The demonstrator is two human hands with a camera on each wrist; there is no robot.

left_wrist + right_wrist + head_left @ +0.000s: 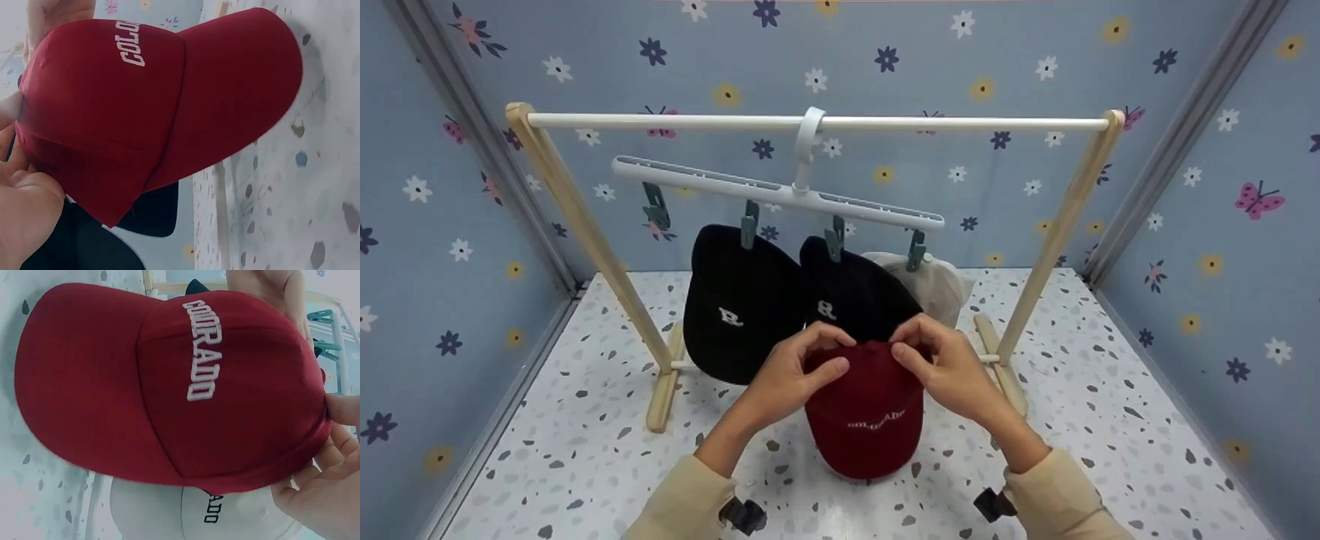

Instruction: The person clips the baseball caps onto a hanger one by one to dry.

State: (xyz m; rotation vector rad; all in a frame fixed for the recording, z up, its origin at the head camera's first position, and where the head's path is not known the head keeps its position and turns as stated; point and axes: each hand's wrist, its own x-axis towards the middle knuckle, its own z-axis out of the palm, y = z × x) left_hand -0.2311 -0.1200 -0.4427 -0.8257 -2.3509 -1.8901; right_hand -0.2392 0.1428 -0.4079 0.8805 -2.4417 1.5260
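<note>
A red baseball cap (864,442) with white lettering hangs brim down between the two hands, in front of the hanging caps. My left hand (799,366) pinches the top of its crown on the left, thumb in front. On the right, my right hand (949,369) pinches the same top edge a short way apart. In the right wrist view the cap (242,422) reads "COLORADO", the brim pointing left. Close behind it are a black cap (855,289) and a white cap (163,506), partly covered. Another black cap (742,300) hangs left of the left hand.
A grey clip hanger (701,178) hangs tilted from the white rail (960,122) of a wooden-legged rack (592,240). Green clips hold the black and white caps; the leftmost clip (656,206) holds nothing. Below lies a speckled tabletop (585,465), with flowered walls around.
</note>
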